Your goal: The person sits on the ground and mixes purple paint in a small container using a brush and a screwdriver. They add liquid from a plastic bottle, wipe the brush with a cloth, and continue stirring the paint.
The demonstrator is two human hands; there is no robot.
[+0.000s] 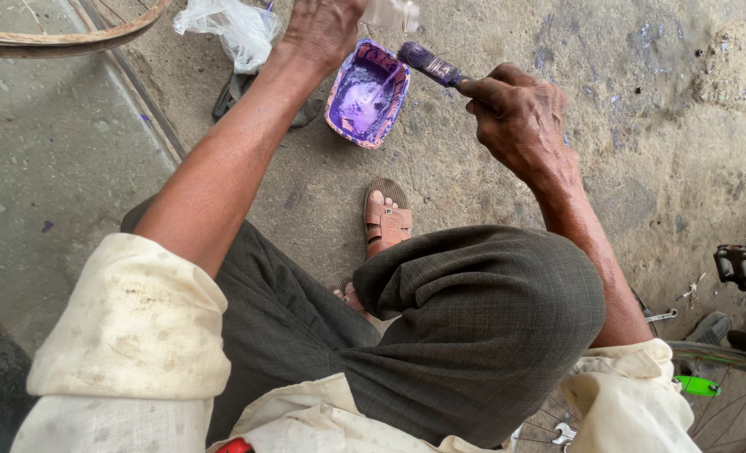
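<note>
A small pink tub of purple paint (pixel 366 94) sits on the concrete floor ahead of my knees. My right hand (pixel 520 113) grips the handle of a paintbrush (pixel 430 65), its purple-loaded bristles hovering just past the tub's right rim. My left hand (pixel 323 29) reaches over the tub's far side and holds a clear bottle or jar (pixel 390 13) at the top edge of the view; its lower part is cut off. A thin stream seems to fall into the tub.
A crumpled clear plastic bag (pixel 234 29) lies left of the tub. A curved wheel rim (pixel 62 38) crosses the top left. My sandalled foot (pixel 386 220) rests below the tub. A bicycle pedal (pixel 740 267), a spoked wheel (pixel 725 361) and small metal tools lie at right.
</note>
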